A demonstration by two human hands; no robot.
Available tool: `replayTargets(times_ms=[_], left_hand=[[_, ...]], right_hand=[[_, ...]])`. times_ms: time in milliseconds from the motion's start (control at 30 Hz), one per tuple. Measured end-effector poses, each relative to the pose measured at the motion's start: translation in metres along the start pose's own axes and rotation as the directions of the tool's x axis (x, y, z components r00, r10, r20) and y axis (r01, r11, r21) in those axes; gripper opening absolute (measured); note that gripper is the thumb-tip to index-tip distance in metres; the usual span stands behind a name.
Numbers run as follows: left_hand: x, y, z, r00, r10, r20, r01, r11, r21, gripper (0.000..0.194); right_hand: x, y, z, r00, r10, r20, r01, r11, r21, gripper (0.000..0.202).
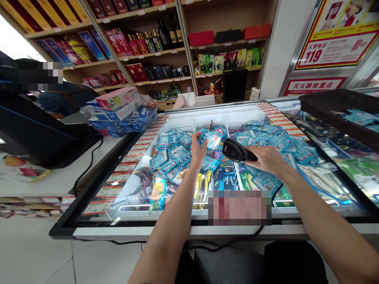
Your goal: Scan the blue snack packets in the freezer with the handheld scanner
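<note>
Pinched in the fingers of my left hand [199,150] is a small blue packet [212,141], its pale printed side facing up. My right hand [266,157] grips a black handheld barcode scanner [235,151] by its handle. The scanner's head points left, close beside the packet but apart from it. Many similar blue packets [177,156] lie spread beneath and around both hands, over the chest freezer [124,232]. Wrapped ice creams [160,189] show inside the freezer below.
A plastic-wrapped stack of boxes [118,118] sits on the left counter near a black monitor [32,130]. A dark tray [328,104] with more blue packets stands at right. The scanner's cable [251,236] hangs over the front edge. Stocked shelves [156,53] stand behind.
</note>
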State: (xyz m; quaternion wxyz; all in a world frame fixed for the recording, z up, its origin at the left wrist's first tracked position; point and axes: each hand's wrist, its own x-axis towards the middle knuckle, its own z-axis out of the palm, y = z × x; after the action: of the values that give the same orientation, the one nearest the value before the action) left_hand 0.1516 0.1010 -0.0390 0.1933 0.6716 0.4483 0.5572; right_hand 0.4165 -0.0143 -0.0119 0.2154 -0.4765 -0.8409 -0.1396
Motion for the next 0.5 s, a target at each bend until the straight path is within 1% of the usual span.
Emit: replayTargets(times_ms=[167, 233, 300, 400, 433, 500], left_hand=[[-0.001, -0.002, 0.0, 1.0, 0.0, 0.006, -0.001, 1.0, 0.014, 0.036], [-0.001, -0.001, 0.0, 1.0, 0.008, 0.007, -0.008, 0.999, 0.039, 0.036], [-0.001, 0.001, -0.001, 0.999, 0.045, 0.006, -0.045, 0.995, 0.089, 0.036], [-0.002, 0.005, -0.002, 0.993, 0.113, -0.022, -0.104, 0.961, 0.256, 0.038], [-0.002, 0.007, -0.003, 0.993, 0.114, -0.038, -0.095, 0.938, 0.333, 0.039], [-0.003, 0.01, -0.005, 0.993, 0.086, -0.075, -0.039, 0.875, 0.483, 0.043]], right_hand=[[0.0, 0.0, 0.0, 1.0, -0.001, -0.006, 0.001, 1.0, -0.015, 0.037], [0.0, 0.0, -0.001, 1.0, 0.025, -0.02, -0.025, 0.999, -0.031, 0.038], [-0.001, 0.0, -0.003, 0.997, 0.062, -0.035, -0.064, 0.997, -0.051, 0.039], [-0.001, 0.003, -0.005, 0.992, 0.117, -0.045, -0.12, 0.991, -0.066, 0.041], [-0.001, 0.004, -0.005, 0.99, 0.135, -0.045, -0.138, 0.988, -0.07, 0.042], [-0.002, 0.006, -0.005, 0.983, 0.176, -0.047, -0.179, 0.98, -0.084, 0.042]])
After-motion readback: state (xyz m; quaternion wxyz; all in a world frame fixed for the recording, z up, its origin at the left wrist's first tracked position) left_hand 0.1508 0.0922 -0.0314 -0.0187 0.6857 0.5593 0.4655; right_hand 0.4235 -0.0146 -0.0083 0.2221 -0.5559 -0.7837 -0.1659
